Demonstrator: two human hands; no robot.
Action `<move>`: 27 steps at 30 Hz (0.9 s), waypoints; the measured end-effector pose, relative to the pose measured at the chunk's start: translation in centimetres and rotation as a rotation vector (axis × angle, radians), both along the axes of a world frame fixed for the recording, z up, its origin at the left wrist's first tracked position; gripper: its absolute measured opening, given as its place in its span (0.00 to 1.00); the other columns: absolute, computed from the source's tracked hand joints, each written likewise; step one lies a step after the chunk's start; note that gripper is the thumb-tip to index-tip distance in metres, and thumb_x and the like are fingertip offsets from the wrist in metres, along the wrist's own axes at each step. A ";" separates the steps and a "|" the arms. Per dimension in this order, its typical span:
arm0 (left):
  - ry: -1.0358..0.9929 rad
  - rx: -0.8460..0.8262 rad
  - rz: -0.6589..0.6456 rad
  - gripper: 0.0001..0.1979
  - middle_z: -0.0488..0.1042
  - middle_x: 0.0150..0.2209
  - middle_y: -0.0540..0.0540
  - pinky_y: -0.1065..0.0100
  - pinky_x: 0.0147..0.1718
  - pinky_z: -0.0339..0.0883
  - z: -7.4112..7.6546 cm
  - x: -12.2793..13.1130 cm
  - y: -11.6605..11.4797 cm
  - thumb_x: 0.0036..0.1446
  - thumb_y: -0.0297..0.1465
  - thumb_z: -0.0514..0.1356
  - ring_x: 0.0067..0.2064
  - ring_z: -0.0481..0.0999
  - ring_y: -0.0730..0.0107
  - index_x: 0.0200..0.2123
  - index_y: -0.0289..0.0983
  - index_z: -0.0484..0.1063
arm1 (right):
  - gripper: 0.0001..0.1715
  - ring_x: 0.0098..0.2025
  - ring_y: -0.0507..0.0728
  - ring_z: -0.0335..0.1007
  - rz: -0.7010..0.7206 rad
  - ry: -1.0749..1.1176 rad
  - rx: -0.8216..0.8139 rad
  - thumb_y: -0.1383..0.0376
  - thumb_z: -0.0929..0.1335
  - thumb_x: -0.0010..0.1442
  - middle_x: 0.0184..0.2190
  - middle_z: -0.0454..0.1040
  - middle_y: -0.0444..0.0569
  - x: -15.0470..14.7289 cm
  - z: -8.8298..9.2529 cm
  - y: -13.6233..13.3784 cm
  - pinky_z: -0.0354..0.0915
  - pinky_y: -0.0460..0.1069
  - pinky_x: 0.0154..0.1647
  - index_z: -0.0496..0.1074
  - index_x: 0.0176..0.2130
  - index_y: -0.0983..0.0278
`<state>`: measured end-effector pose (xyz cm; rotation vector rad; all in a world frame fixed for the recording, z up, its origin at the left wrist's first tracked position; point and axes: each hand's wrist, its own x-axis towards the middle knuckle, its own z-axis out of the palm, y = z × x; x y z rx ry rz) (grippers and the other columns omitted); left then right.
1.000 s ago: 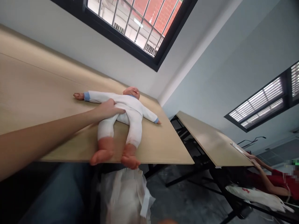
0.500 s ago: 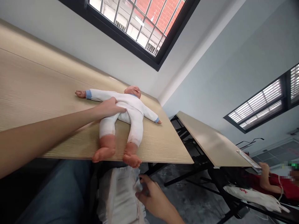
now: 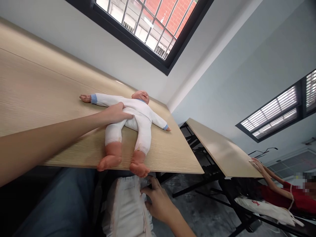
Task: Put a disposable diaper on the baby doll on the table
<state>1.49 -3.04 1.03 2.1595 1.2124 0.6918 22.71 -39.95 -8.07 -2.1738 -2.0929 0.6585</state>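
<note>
Lays the left hand (image 3: 117, 113) across the waist of a white-clothed baby doll (image 3: 142, 123), thumb over the lower belly and remaining fingers largely hidden; cannot tell a closed grip there from a mere rest. Has the doll face up on a pale table (image 3: 172, 158), near its right-hand corner, with head toward the wall (image 3: 93, 62) and arms stretched wide. Crosses the table with the left forearm, covering part of the doll's hip. Brings the right hand (image 3: 159, 199) to the right edge of a white, gathered diaper (image 3: 127, 207) below the tabletop, fingers bent and spread apart; cannot tell a pinch from a light touch. Meets the doll's feet overhanging the table edge, just above the diaper, and a jeans-clad leg (image 3: 66, 200) to its left. Faces a barred window (image 3: 158, 26) above the wall. Has a second table (image 3: 217, 148) to the right, beyond a gap, with a red-clothed person's hands (image 3: 258, 166) at its far end and a white bag (image 3: 266, 209) with a red mark below.
</note>
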 end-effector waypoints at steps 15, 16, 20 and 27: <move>-0.006 -0.022 0.005 0.39 0.78 0.52 0.37 0.58 0.45 0.68 0.1 -0.1 -0.1 0.48 0.59 0.63 0.51 0.77 0.45 0.53 0.36 0.70 | 0.15 0.31 0.51 0.63 -0.186 0.723 0.009 0.75 0.64 0.39 0.30 0.70 0.44 4.2 -4.6 0.1 0.55 0.44 0.31 0.74 0.29 0.65; -0.004 -0.023 0.001 0.39 0.78 0.52 0.37 0.58 0.45 0.68 0.2 -0.1 -0.2 0.48 0.59 0.62 0.51 0.77 0.44 0.53 0.36 0.70 | 0.19 0.32 0.51 0.65 -0.169 0.720 -0.019 0.76 0.63 0.40 0.31 0.72 0.45 4.2 -4.3 0.1 0.57 0.44 0.32 0.78 0.31 0.65; 0.016 -0.013 -0.002 0.39 0.78 0.53 0.37 0.57 0.48 0.68 0.6 -0.2 -0.6 0.49 0.59 0.62 0.53 0.77 0.42 0.55 0.37 0.70 | 0.28 0.40 0.53 0.71 -0.069 0.617 -0.033 0.77 0.63 0.42 0.40 0.77 0.48 3.8 -2.7 0.1 0.62 0.44 0.37 0.84 0.37 0.62; 0.044 0.011 -0.020 0.39 0.77 0.54 0.36 0.56 0.47 0.68 1.0 -0.5 -1.1 0.51 0.59 0.60 0.54 0.76 0.42 0.55 0.36 0.69 | 0.09 0.25 0.48 0.63 -0.253 0.723 -0.264 0.69 0.73 0.43 0.27 0.74 0.43 3.7 -3.9 0.3 0.63 0.44 0.27 0.80 0.30 0.66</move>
